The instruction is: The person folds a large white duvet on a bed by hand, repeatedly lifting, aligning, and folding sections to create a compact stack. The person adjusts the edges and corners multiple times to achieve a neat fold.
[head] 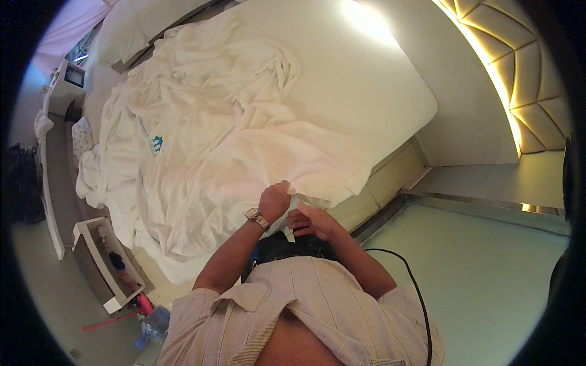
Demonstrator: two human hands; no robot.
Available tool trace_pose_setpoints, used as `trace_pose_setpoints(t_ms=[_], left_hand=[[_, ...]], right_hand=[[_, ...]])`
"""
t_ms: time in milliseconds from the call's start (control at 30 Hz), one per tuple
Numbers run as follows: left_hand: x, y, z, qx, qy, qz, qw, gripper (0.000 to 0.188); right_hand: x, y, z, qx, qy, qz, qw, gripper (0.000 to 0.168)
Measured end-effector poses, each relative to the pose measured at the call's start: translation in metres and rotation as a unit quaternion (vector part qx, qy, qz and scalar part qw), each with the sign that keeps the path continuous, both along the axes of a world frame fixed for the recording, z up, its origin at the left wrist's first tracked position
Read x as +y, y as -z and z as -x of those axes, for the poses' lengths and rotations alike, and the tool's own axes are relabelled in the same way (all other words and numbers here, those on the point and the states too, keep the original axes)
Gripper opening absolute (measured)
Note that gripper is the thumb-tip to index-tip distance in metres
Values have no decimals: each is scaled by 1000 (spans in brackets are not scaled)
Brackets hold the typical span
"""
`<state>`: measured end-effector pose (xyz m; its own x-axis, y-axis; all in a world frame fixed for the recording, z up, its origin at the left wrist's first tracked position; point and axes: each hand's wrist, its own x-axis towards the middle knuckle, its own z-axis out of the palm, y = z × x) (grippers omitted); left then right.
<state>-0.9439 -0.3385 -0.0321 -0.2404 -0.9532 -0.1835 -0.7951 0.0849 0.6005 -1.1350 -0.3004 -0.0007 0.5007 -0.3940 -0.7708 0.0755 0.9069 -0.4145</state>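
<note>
My left hand, with a metal-band watch at its wrist, is closed on the near edge of a white duvet cover. My right hand is beside it, just under the folded edge, with its fingers apart and nothing seen in them. The cover lies crumpled over the left and near part of the bed, with a blue-green printed mark on it. A smooth white fitted sheet shows on the mattress at the right.
A padded, lit headboard panel is on the right, beside a glass partition. At the lower left are an open drawer unit with things inside and a plastic bag. White pillows lie top left. A black cable runs by my right side.
</note>
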Motion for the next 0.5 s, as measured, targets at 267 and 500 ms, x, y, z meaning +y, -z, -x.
trace_pose_setpoints(t_ms=[267, 500], left_hand=[[26, -32, -11, -86, 90, 43, 991, 9], [51, -60, -32, 39, -5, 258, 965, 24]], right_hand=[[-29, 9, -54, 169, 157, 12, 973, 51], [-50, 15, -59, 171, 260, 58, 949, 31]])
